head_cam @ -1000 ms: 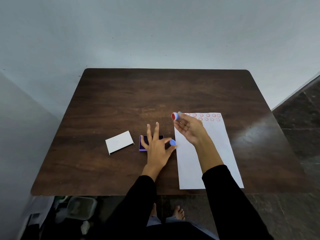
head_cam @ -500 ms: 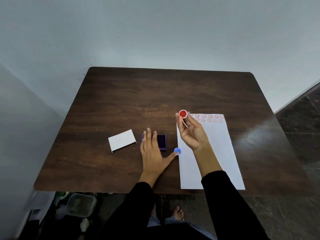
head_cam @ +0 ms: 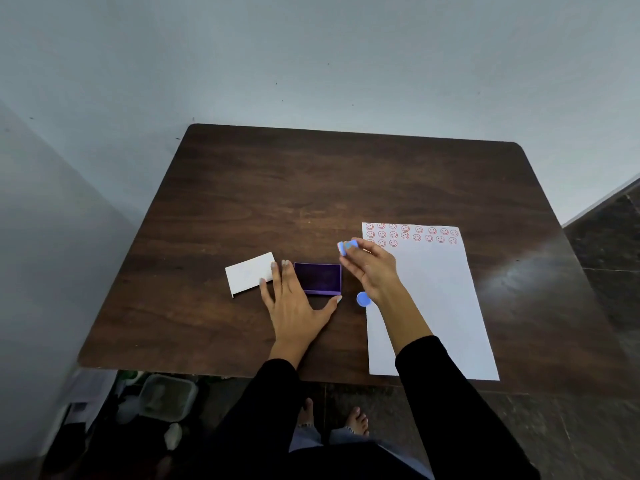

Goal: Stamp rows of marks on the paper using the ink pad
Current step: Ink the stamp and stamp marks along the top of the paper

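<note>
A white sheet of paper (head_cam: 440, 299) lies on the right of the table, with rows of red smiley marks along its top edge. The purple ink pad (head_cam: 318, 278) sits open just left of the paper. My right hand (head_cam: 372, 268) holds a small round blue stamp (head_cam: 344, 247) in its fingertips, above the pad's far right corner. My left hand (head_cam: 294, 299) lies flat on the table with fingers spread, touching the pad's left side and front. A blue round cap (head_cam: 363, 299) lies at the paper's left edge.
A white lid or card (head_cam: 250, 278) lies left of the ink pad on the dark wooden table (head_cam: 242, 188). A wall stands behind the table. Under the near edge are a plastic container (head_cam: 168, 396) and my bare feet.
My right hand turned the stamp from face-up to face-down and moved it left from the paper toward the ink pad. My left hand slid left, uncovering the pad.
</note>
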### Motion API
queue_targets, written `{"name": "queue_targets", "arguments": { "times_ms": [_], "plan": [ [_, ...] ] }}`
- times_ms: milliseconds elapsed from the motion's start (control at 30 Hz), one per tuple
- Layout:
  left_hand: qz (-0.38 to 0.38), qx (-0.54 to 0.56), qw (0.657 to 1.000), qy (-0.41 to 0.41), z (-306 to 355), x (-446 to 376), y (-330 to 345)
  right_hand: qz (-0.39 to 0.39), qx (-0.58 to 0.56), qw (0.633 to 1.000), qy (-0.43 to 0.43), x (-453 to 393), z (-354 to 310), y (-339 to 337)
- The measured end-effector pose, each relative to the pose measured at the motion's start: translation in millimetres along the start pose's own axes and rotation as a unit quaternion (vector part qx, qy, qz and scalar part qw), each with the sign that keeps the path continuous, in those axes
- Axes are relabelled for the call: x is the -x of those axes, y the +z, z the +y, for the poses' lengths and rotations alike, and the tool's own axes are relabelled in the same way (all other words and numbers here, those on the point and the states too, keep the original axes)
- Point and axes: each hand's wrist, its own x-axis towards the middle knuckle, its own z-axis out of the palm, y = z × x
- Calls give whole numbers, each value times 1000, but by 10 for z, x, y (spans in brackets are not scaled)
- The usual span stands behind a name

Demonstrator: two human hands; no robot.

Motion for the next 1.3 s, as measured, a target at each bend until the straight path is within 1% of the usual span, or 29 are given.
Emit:
{"name": "queue_targets", "arguments": {
  "times_ms": [67, 100, 167, 200, 267, 333, 433, 533, 700, 900, 1067, 1300],
  "plan": [
    [6, -23, 1000, 7, -18, 7, -1, 17, 127, 990, -58, 9, 86, 73],
    [8, -34, 999, 12, -25, 8, 1, 25, 196, 976, -96, 7, 145, 102],
    [5, -48, 999, 20, -40, 9, 10, 37, 328, 928, -173, 5, 289, 153],
    [0, -53, 998, 22, -44, 9, 12, 40, 372, 905, -202, 11, 362, 176],
    [-13, -54, 998, 23, -55, 4, 15, 44, 423, 875, -232, 30, 488, 222],
    [-29, -60, 998, 23, -67, -3, 18, 46, 456, 853, -251, 48, 577, 250],
    [-55, -83, 995, 19, -69, -22, 20, 40, 487, 828, -273, 71, 651, 259],
    [-56, -92, 994, 18, -52, -26, 5, 34, 508, 812, -286, 93, 673, 263],
    [-61, -95, 993, 27, -40, -13, -20, 32, 519, 803, -292, 115, 692, 255],
    [-78, -97, 992, 29, -48, -16, -17, 21, 512, 815, -269, 74, 669, 272],
    [-77, -89, 993, 30, -53, -13, -27, 36, 502, 830, -242, 74, 652, 306],
    [-74, -90, 993, 29, -66, -21, -5, 36, 517, 823, -233, 71, 621, 347]
  ]
}}
